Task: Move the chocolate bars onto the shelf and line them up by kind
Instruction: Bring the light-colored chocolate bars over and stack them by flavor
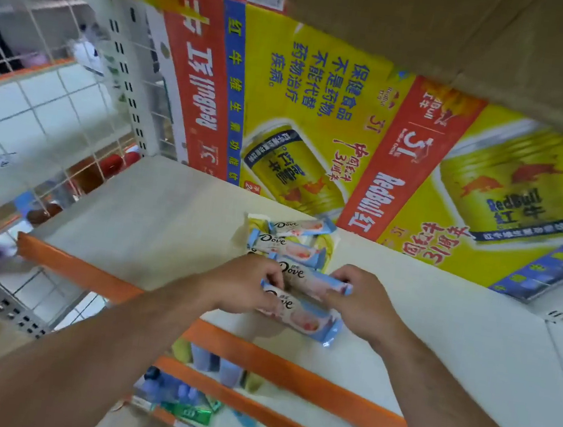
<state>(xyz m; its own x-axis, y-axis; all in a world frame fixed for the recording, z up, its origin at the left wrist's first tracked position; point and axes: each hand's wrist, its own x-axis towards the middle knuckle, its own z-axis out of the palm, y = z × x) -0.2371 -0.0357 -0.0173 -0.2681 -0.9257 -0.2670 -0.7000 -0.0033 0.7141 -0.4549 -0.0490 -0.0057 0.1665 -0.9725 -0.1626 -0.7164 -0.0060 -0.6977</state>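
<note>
Both hands work low in the middle of the frame, over the front of the cream shelf [171, 220]. The left hand [245, 285] and the right hand [366, 305] each have their fingers [341, 281] curled round an end of the second Dove bar [314, 281] – a pinch at both ends, with the left hand also lying against the end of the front Dove bar [300, 315]. Above these, the two rear Dove bars [288, 246] lie in the same column on a yellow packet [327, 253].

All four appear to be the same blue-and-white kind, so the step looks like squaring the row. It would go best with the held bar set down flat, parallel to its neighbours, ends level and logo up, then nudged close.

The front bar sits near the shelf's orange edge [275, 359] – a careless push could tip it onto the goods on the lower shelves [189, 412]. The Red Bull carton [321, 118] stands behind the row and limits how far back it can go; a brown cardboard box [475, 34] overhangs at upper right, and wire mesh [37, 102] closes the left side.
</note>
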